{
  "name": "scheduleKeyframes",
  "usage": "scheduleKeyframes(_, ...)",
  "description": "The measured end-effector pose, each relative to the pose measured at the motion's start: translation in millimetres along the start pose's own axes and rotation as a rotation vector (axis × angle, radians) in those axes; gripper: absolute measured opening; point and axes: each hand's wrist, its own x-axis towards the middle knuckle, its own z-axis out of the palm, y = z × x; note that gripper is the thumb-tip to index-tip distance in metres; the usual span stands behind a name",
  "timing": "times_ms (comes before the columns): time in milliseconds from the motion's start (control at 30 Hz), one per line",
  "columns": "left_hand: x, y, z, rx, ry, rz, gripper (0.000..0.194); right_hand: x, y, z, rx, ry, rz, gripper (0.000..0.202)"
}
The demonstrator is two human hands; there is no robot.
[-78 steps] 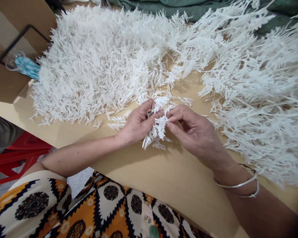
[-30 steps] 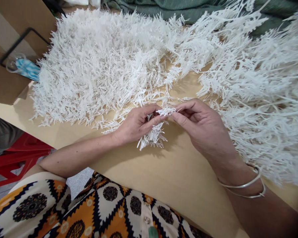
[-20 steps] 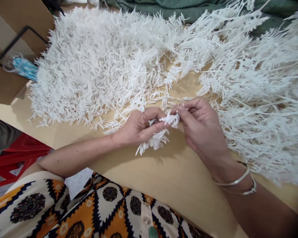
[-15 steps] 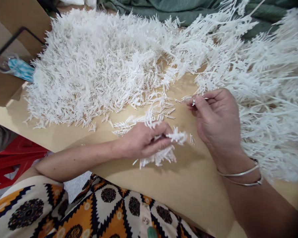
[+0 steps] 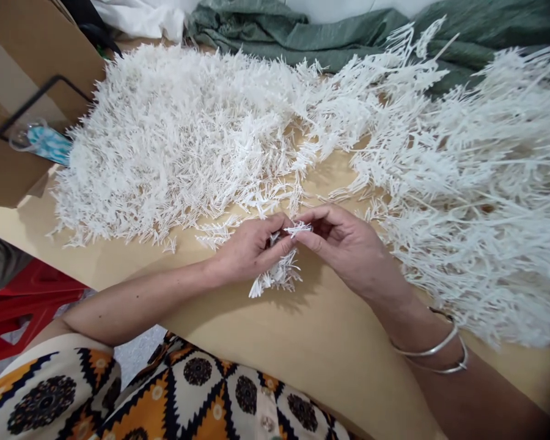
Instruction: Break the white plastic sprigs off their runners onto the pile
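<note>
My left hand is closed around a bunch of white frayed strands, which hangs out below the fingers over the table. My right hand pinches a small white sprig between thumb and forefinger, and its fingertips meet those of my left hand. Behind my hands a large heap of short white sprigs covers the left and middle of the table. Longer white branched stems are piled on the right.
A cardboard box stands at the back left, with a blue and white item at its side. Green cloth and white cloth lie along the back. A red stool is at the lower left.
My right hand has moved left from beside the stem pile to my left hand, and their fingertips are now together. The view has shifted slightly.
</note>
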Motion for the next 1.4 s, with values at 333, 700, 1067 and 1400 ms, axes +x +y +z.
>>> scheduleKeyframes(333, 2.0, 9.5, -5.4, 0.023, -0.065, -0.009, 0.029, 2.9, -2.4, 7.6, -0.188, 0.211, -0.099, 0.009)
scheduleKeyframes(700, -0.2, 15.7, -8.6, -0.066, -0.093, -0.053, 0.030, 6.1, 12.1, -8.2, -0.338, 0.360, -0.175, 0.015)
scheduleKeyframes(1067, 1.4, 7.9, -6.9, -0.064, -0.100, -0.061, 0.032, -3.1, -13.1, -0.9, -0.269, 0.107, -0.208, 0.015)
scheduleKeyframes(1400, 1.4, 14.0, -9.1, 0.099, -0.123, 0.133, 0.029, 4.4, -2.7, 0.3, -0.321, 0.250, -0.133, 0.021)
